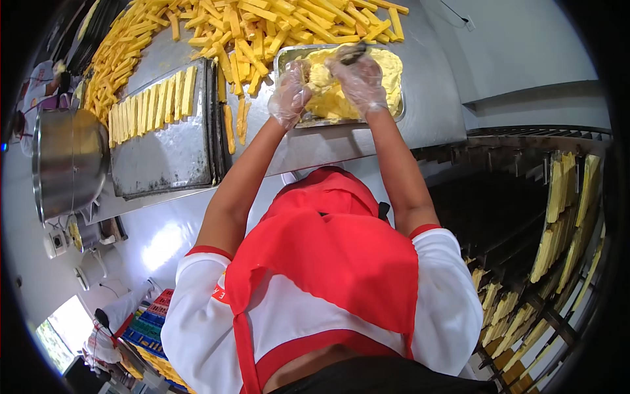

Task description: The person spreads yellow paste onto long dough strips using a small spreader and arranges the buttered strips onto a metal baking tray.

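Both my hands wear clear plastic gloves and are over a rectangular metal pan (404,106) of pale yellow creamy paste (391,74). My left hand (293,91) is at the pan's left side, fingers curled; whether it holds something is unclear. My right hand (358,81) is over the middle of the pan, blurred, with a dark object (353,53), perhaps a tool's handle, at its fingers. Behind the pan lies a big heap of yellow-orange sticks (275,19). To the left, a row of paste-coated sticks (152,106) lies on a stack of metal trays (162,170).
The steel table (433,98) ends close before me. A large metal pot (71,162) stands at its left end. On my right is a dark rack (541,135) with trays of sticks. Other people in white are at the far left (37,91) and lower left (101,344), near stacked plastic crates (147,327).
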Demonstrator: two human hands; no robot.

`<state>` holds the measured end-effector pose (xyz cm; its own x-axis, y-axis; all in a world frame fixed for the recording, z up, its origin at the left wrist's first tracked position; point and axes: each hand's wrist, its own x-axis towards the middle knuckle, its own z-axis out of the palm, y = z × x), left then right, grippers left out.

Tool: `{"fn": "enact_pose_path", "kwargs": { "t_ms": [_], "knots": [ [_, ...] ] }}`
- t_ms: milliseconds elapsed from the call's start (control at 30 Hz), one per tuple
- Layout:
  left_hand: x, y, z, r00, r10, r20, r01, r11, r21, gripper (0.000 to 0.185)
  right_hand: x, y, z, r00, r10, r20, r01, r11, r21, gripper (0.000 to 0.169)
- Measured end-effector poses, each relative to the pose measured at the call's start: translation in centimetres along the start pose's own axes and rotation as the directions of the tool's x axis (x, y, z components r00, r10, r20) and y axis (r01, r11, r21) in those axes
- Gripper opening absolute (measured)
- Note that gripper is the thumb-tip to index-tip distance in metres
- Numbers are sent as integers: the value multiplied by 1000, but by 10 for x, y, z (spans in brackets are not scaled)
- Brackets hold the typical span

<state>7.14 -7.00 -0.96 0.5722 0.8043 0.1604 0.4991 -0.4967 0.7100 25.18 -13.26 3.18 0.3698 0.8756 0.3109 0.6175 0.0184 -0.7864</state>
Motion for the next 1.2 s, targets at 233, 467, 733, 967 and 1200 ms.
{"fn": "enact_pose_path", "kwargs": {
  "t_ms": [233, 467, 733, 967, 1200],
  "knots": [
    [4, 0, 5, 997, 77, 4, -76, 990, -116, 50, 6, -8, -4, 987, -160, 29, 153, 858, -490, 25],
    [5, 3, 5, 935, 355, 13, -355, 933, 64, 41, 21, 9, -10, 962, 259, -89, -273, 934, -231, 32],
    [10, 23, -11, 984, 61, 169, -66, 997, 29, 40, 11, 71, -23, 957, 226, -181, -253, 958, -138, 27],
    [23, -30, 14, 983, 166, -84, -180, 963, -203, 33, -21, 22, -17, 952, 131, -277, -127, 991, 33, 16],
    [24, -55, 34, 998, 47, 42, -29, 934, -355, 40, -2, 28, -12, 924, 326, -198, -378, 851, -364, 30]
  ]
}}
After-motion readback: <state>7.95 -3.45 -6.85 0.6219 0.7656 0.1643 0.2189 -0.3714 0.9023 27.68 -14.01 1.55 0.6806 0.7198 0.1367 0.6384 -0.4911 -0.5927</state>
